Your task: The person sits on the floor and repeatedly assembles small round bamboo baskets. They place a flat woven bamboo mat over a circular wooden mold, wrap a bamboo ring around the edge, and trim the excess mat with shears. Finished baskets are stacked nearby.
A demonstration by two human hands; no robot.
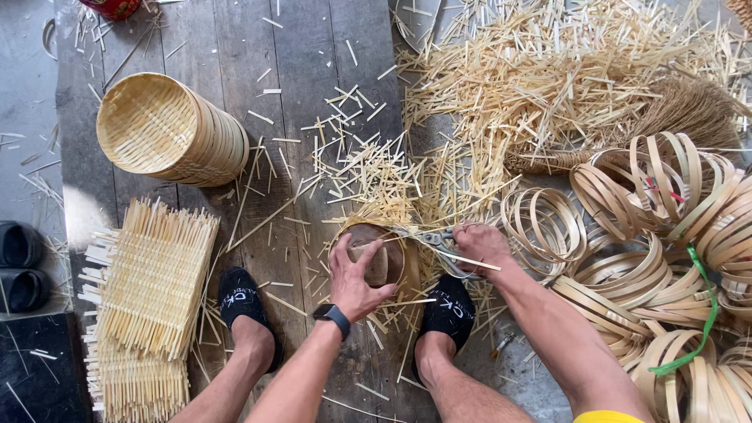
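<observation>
My left hand [354, 276] presses down on a small round basket form [384, 258] with loose bamboo strips sticking out around its rim. It sits on the wooden floor between my two feet in black socks. My right hand [479, 244] grips metal shears [429, 238] whose blades reach the basket's upper right rim. A black watch [333, 316] is on my left wrist.
A stack of finished woven baskets [168, 131] lies on its side at upper left. Flat woven mats [149, 298] are piled at lower left. Bamboo hoops [666, 235] fill the right side. Cut bamboo offcuts [533, 78] litter the floor above. Black sandals [19, 266] sit at far left.
</observation>
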